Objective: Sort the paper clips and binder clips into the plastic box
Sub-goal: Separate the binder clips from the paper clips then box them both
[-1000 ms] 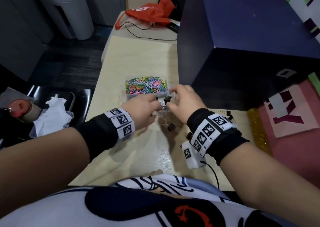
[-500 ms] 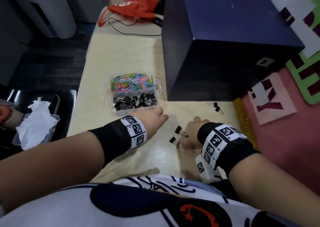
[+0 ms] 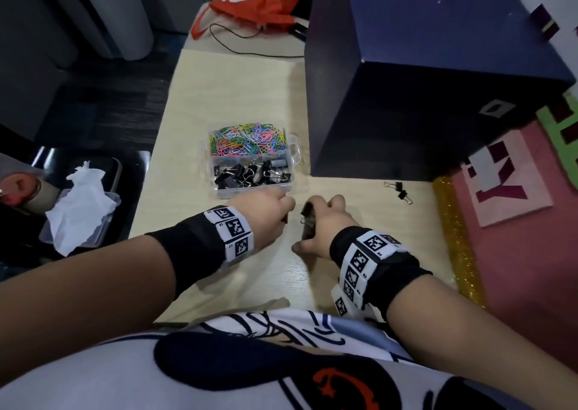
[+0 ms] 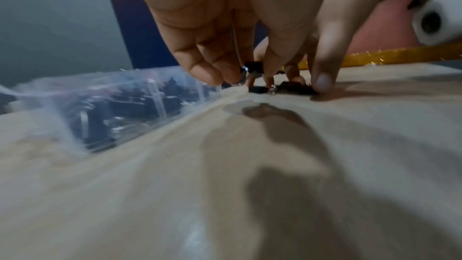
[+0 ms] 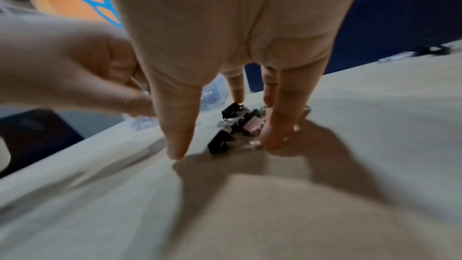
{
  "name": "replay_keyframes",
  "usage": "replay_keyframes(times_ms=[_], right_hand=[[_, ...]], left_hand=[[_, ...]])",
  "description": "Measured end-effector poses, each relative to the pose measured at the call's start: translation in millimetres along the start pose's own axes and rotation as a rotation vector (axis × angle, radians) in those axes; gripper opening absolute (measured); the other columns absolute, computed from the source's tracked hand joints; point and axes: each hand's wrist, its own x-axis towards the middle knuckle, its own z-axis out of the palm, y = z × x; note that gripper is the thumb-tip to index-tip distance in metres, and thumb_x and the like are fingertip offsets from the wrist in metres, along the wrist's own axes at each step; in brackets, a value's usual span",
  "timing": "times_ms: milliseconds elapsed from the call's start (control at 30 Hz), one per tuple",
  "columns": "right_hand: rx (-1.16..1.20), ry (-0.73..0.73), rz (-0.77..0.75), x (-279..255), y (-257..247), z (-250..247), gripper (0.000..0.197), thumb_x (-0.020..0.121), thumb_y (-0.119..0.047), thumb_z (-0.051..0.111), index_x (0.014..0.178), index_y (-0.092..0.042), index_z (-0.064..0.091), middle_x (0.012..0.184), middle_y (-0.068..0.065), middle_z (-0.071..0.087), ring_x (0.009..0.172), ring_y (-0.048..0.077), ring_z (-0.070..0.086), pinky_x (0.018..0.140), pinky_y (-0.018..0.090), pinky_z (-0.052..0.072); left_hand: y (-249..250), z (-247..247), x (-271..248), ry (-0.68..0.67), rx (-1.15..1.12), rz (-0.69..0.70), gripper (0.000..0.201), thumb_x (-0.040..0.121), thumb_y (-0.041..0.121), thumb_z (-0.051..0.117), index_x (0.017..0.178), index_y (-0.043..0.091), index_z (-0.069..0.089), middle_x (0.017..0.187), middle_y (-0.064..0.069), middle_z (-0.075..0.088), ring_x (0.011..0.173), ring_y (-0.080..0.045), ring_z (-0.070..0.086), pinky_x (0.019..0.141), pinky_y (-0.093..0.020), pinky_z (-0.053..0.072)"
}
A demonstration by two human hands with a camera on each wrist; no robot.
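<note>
A clear plastic box (image 3: pixel 294 150) sits mid-table, with coloured paper clips (image 3: pixel 247 140) in its far compartment and black binder clips (image 3: pixel 250 175) in the near one. Just in front of it, my left hand (image 3: pixel 283 212) pinches a small black binder clip (image 4: pixel 253 66) with curled fingers. My right hand (image 3: pixel 308 226) arches over a small heap of loose binder clips (image 5: pixel 225 139) on the table. Its thumb (image 5: pixel 177 145) and fingertips (image 5: pixel 272 137) stand on the table on either side of the heap. Two more binder clips (image 3: pixel 400 191) lie to the right.
A large dark blue box (image 3: pixel 422 97) stands right of the plastic box. A pink mat (image 3: pixel 516 253) with a gold glitter strip (image 3: pixel 453 237) borders the table on the right. An orange bag (image 3: pixel 256 3) and cable lie at the far end, and tissue in a tray (image 3: pixel 78 209) sits at left.
Both hands came back from the box to the table in front of it. The right hand now arches over the loose binder clips, and the left hand has closed in beside it.
</note>
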Motion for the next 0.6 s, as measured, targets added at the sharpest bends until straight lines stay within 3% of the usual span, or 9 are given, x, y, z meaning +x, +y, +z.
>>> replay_keyframes(times_ms=[100, 200, 333, 467, 600], right_hand=[[-0.027, 0.019, -0.098, 5, -9, 4, 0.057, 0.075, -0.037, 0.072, 0.122, -0.026, 0.042, 0.118, 0.005, 0.031, 0.106, 0.031, 0.050, 0.092, 0.041, 0.049], [-0.043, 0.030, -0.160, 10, -15, 6, 0.042, 0.081, -0.027, 0.065, 0.118, -0.021, 0.046, 0.118, 0.008, 0.034, 0.104, 0.032, 0.053, 0.093, 0.039, 0.048], [-0.025, 0.061, -0.204, 17, -19, 5, 0.037, 0.081, -0.023, 0.064, 0.113, -0.020, 0.045, 0.117, 0.008, 0.041, 0.104, 0.031, 0.051, 0.089, 0.036, 0.046], [-0.077, 0.082, -0.246, 23, -21, 1, 0.023, 0.087, -0.018, 0.055, 0.109, -0.015, 0.050, 0.114, 0.010, 0.050, 0.106, 0.031, 0.052, 0.086, 0.032, 0.041], [0.011, 0.158, -0.259, 24, -29, -17, 0.007, 0.086, -0.013, 0.057, 0.088, -0.019, 0.054, 0.102, 0.007, 0.056, 0.098, 0.027, 0.056, 0.081, 0.027, 0.041]], left_hand=[[-16, -10, -9, 0.140, -0.042, -0.024, 0.040, 0.089, 0.030, 0.051, 0.126, 0.015, 0.050, 0.117, -0.007, 0.052, 0.107, -0.028, 0.054, 0.085, -0.039, 0.049], [-37, -20, -15, 0.269, -0.126, -0.163, 0.041, 0.086, 0.026, 0.056, 0.125, 0.015, 0.054, 0.116, -0.010, 0.054, 0.106, -0.033, 0.056, 0.083, -0.041, 0.050], [-64, -27, -23, 0.273, -0.203, -0.368, 0.050, 0.086, 0.024, 0.057, 0.135, 0.020, 0.046, 0.131, -0.008, 0.049, 0.112, -0.033, 0.055, 0.090, -0.042, 0.049], [-67, -20, -28, 0.273, -0.181, -0.349, 0.040, 0.087, 0.023, 0.055, 0.127, 0.019, 0.054, 0.121, -0.009, 0.051, 0.104, -0.032, 0.057, 0.083, -0.040, 0.051], [-56, -14, -28, 0.234, -0.158, -0.256, 0.028, 0.087, 0.022, 0.052, 0.113, 0.015, 0.060, 0.113, -0.008, 0.056, 0.101, -0.031, 0.059, 0.079, -0.038, 0.051]])
